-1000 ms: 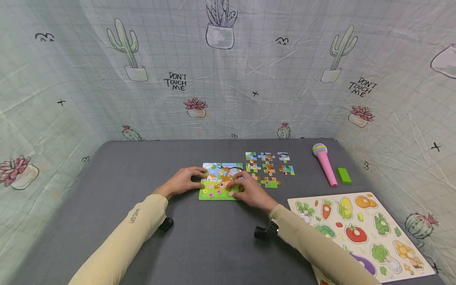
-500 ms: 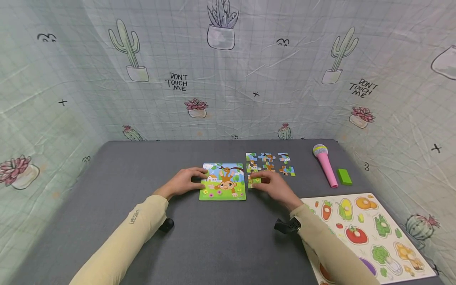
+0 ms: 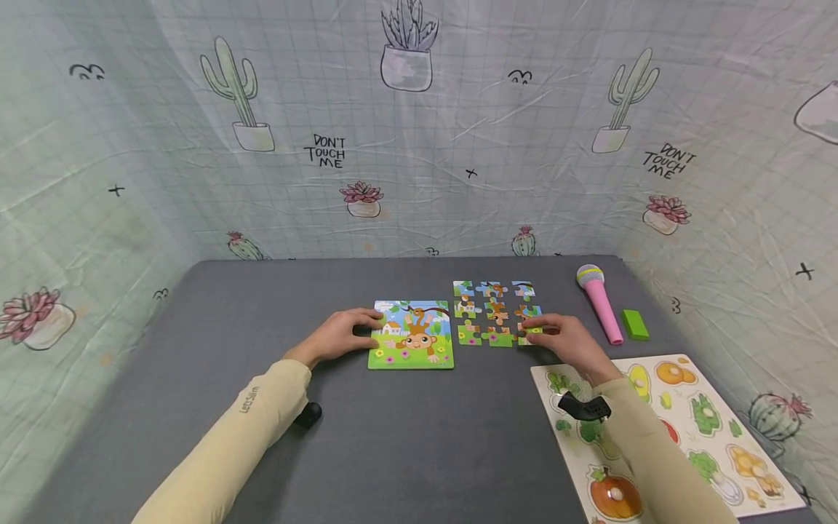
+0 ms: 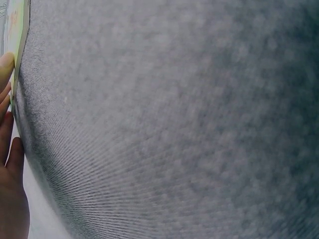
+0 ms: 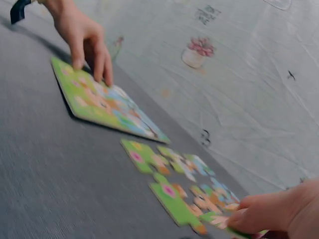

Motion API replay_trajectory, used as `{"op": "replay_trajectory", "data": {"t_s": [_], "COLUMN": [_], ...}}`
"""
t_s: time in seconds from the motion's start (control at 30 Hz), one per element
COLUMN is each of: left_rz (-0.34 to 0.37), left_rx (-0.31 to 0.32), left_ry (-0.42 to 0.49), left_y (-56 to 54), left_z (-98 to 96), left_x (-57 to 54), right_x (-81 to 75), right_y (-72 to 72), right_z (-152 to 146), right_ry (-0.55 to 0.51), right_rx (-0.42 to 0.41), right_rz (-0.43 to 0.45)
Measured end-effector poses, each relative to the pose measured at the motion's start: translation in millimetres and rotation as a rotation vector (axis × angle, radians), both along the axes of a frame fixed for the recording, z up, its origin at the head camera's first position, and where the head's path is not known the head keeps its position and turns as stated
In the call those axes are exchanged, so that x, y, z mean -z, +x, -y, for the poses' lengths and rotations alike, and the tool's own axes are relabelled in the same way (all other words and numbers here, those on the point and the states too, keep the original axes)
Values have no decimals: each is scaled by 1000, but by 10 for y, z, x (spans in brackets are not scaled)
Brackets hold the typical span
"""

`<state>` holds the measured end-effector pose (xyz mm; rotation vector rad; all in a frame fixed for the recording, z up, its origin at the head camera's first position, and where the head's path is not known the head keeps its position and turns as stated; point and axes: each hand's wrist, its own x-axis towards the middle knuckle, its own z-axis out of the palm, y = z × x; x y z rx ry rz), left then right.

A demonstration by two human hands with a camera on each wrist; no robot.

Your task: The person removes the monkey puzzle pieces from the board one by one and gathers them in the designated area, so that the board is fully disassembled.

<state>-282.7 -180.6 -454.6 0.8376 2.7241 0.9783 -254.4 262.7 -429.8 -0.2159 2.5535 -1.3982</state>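
A jigsaw puzzle board with a monkey picture lies flat in the middle of the table. My left hand rests its fingertips and thumb at the board's left edge; the right wrist view shows this left hand from across the board. To the right, loose puzzle pieces lie in rows. At the near right corner of these rows, my right hand pinches a green puzzle piece between thumb and fingers, close to the table. Its fingers cover part of that piece.
A pink toy microphone and a green block lie at the right. Nearer, a vegetable peg board lies partly beneath my right forearm. A patterned cloth hangs behind the table.
My right hand has moved from the monkey board's near right corner rightward past the loose pieces, carrying a piece to the end of the near row. The left hand has stayed in place.
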Motion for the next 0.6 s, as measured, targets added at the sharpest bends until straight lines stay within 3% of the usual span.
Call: {"op": "replay_trajectory", "data": {"t_s": [0.13,0.33,0.6], "left_rz": [-8,0,22], "left_rx": [-1,-8,-13], "left_ry": [0,-6,-11], "left_y": [3,1,-17], "left_z": [-3,-3,-5], "left_x": [-2,7,13], "right_x": [-14,28,87], "right_y": [8,8,-42], "right_z": [-107,-151,-192], "right_ry": [56,120,219], "right_rx": [-48,-84,-53], "right_rz": [9,-48,-78]}}
